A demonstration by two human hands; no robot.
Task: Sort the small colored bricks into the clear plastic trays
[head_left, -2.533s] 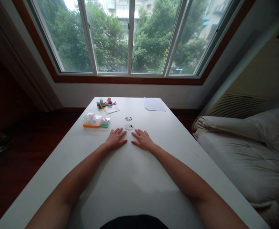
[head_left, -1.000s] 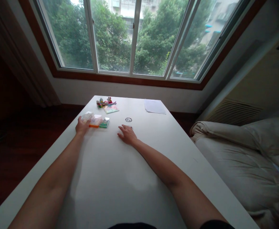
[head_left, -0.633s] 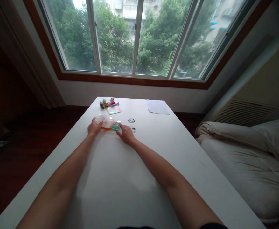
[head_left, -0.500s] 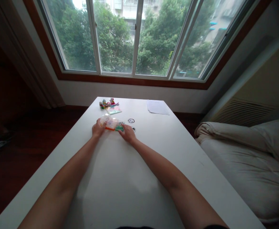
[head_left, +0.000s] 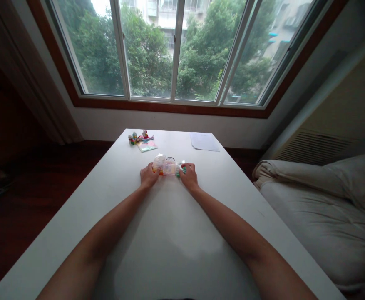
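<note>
My left hand [head_left: 149,175] is closed around the left end of a row of small clear plastic boxes, on a box with an orange base [head_left: 157,170]. In the middle of the row sits a clear box with pale pink contents [head_left: 170,167]. My right hand [head_left: 189,176] grips the right end, a green-bottomed clear piece [head_left: 181,168] partly hidden by the fingers. What lies inside is too small to make out. Behind the row, part of a dark-rimmed ring shape [head_left: 170,158] shows.
Small colourful toy figures [head_left: 141,137] stand at the table's far left, beside a flat pastel booklet [head_left: 147,145]. White paper sheets [head_left: 204,141] lie at the far right of the white table [head_left: 170,233]. A beige sofa [head_left: 313,200] is to the right.
Both hands have slid the row of plastic boxes to the right along the table. The row now partly covers the ring-shaped thing; a second round shape is hidden.
</note>
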